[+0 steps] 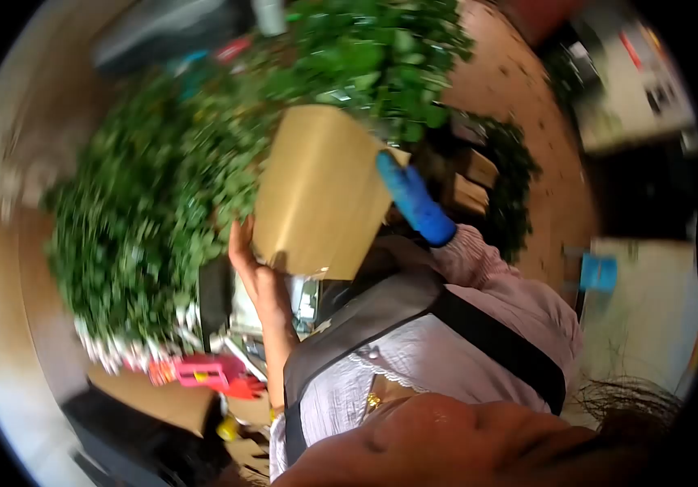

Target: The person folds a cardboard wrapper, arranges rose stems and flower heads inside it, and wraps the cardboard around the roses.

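Observation:
A sheet of brown kraft paper (324,187), gently curved, is held up in front of my chest. My left hand (250,253), bare, grips its lower left edge, with the thumb over the near face and the other fingers by the edge. On the opposite side, my right hand (411,196) in a blue glove holds the right edge; its fingertips are partly hidden and blurred. Behind the paper and to its left lie dense bunches of green leafy stems (138,211), their pale cut ends (109,345) towards me.
More greenery (511,178) and brown cardboard pieces (472,183) are right of my gloved hand. Leaf bits dot the reddish floor (556,170). A pink-red object (207,371) lies below the stem ends. Pale tables stand at the right, one with a blue item (598,272).

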The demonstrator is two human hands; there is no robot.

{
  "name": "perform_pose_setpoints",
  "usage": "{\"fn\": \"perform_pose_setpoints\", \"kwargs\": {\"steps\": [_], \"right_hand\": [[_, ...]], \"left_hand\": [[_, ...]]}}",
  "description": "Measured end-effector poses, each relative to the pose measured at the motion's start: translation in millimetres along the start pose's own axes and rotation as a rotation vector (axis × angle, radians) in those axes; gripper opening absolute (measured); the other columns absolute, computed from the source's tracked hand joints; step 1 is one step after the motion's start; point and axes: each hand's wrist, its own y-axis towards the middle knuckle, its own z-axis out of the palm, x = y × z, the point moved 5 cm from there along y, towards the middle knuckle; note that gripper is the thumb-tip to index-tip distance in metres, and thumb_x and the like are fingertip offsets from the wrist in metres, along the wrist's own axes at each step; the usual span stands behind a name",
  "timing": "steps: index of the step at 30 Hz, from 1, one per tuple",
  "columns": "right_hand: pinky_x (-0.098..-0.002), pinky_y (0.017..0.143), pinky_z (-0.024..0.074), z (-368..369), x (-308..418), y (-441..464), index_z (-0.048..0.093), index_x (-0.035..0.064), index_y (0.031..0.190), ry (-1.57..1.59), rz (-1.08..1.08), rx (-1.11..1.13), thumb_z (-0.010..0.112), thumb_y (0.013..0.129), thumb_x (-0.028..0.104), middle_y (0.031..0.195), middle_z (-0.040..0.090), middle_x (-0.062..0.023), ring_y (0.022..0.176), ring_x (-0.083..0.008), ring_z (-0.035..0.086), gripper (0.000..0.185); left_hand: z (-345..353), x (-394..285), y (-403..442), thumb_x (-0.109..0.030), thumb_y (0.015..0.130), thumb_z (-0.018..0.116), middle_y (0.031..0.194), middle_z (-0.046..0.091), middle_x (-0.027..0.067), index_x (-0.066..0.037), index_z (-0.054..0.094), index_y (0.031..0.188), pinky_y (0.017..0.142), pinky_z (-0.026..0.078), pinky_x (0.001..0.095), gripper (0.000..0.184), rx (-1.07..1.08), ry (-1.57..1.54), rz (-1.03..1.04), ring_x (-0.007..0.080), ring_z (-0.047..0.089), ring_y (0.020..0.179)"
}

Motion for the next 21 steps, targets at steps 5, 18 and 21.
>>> {"fn": "perform_pose_setpoints", "kwargs": {"steps": [5, 18, 21], "right_hand": [[-0.0274, 0.100, 0.0478, -33.7, 13.4, 3.6, 0.056, -0.0026, 0.134, 0.084, 0.165, -0.294, 0.056, 0.102, 0.017, 0.128, 0.062, -0.0049, 0.115, -0.0127, 0.060, 0.037], [-0.0341, 0.077, 0.0503, -380.8, -89.8, -62.8, 0.066, -0.0010, 0.113, -0.397, 0.386, -1.049, 0.058, 0.098, 0.050, 0.094, 0.070, -0.0086, 0.085, -0.0142, 0.060, 0.054], [-0.0331, 0.080, 0.0502, -456.6, -116.6, -80.6, 0.064, -0.0022, 0.115, -0.508, 0.418, -1.136, 0.052, 0.102, 0.047, 0.100, 0.070, -0.0090, 0.087, -0.0160, 0.061, 0.052]], "left_hand": [[55.2, 63.1, 23.5, -0.041, 0.092, 0.068, 0.157, 0.029, 0.0152, -0.004, 0.024, 0.154, 0.117, 0.026, 0.0433, 0.085, 0.150, 0.271, -0.215, 0.0285, 0.030, 0.144], [163.2, 234.2, 44.7, -0.014, 0.095, 0.069, 0.127, 0.061, 0.0139, -0.002, 0.051, 0.133, 0.102, 0.046, 0.0321, 0.044, 0.680, 0.606, -0.786, 0.0201, 0.059, 0.119], [168.1, 244.3, 46.0, -0.016, 0.095, 0.069, 0.127, 0.062, 0.0150, -0.002, 0.051, 0.133, 0.103, 0.045, 0.0328, 0.044, 0.736, 0.777, -0.871, 0.0211, 0.059, 0.121]]}}
